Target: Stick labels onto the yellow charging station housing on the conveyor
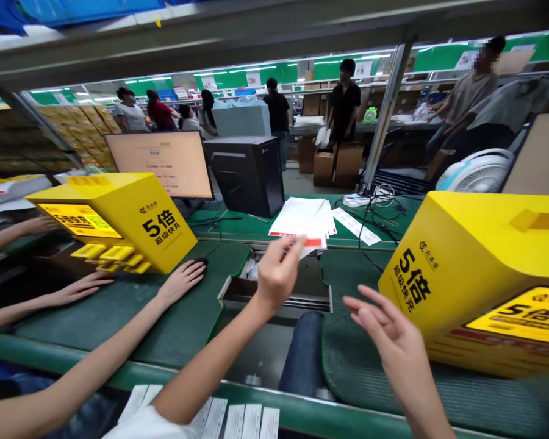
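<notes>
My left hand [278,273] reaches forward over a gap in the green bench and pinches the near edge of a white sheet with a red stripe [312,241]. That sheet belongs to a small stack of papers [304,218] lying on the green mat. My right hand [387,332] hovers open, fingers apart, holding nothing, just left of a large yellow box printed with "5" and black characters [476,268]. A row of white paper slips [238,421] lies at the bench's near edge below my left arm.
A second yellow box [132,219] stands at the left. A co-worker's hand [180,281] rests by a black mouse [201,262]; two more arms reach in from the left. Behind are a monitor [162,163], a black computer tower [249,174], cables, a white fan [478,172] and several people.
</notes>
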The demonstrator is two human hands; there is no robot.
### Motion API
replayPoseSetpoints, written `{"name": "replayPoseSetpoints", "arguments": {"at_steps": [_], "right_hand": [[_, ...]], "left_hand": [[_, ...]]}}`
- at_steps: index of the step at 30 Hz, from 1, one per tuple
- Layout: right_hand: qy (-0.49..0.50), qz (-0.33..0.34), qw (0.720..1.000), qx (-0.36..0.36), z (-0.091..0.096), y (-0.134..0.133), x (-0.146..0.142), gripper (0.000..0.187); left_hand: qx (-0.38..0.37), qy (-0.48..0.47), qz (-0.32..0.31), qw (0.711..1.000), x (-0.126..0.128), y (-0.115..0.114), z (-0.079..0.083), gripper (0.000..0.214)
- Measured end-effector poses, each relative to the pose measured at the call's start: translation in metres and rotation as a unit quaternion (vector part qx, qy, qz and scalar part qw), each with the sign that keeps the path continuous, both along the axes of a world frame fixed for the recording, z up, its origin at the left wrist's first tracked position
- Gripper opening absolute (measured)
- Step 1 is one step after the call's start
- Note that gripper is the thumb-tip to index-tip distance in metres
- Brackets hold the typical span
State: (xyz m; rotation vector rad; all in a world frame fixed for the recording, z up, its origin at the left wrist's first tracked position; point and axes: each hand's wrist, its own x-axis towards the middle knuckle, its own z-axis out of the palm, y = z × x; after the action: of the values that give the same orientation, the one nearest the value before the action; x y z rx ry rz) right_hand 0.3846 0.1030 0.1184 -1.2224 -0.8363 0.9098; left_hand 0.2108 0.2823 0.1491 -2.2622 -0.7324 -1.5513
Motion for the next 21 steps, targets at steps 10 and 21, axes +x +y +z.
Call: {"name": "replayPoseSetpoints", "arguments": {"at_steps": [10, 21], "right_hand": [[0.099, -0.055, 0.993, 0.043, 0.011, -0.022, -0.040, 0.056], [0.009, -0.102, 0.992, 0.073, -0.012, -0.079, -0.027, 0.044]], "left_hand": [[-0.057, 0.088, -0.067, 0.992, 0.003, -0.125, -0.036, 0.035], [-0.292, 0.092, -0.181, 0.935, 0.012, -0.185, -0.029, 0.053]]}}
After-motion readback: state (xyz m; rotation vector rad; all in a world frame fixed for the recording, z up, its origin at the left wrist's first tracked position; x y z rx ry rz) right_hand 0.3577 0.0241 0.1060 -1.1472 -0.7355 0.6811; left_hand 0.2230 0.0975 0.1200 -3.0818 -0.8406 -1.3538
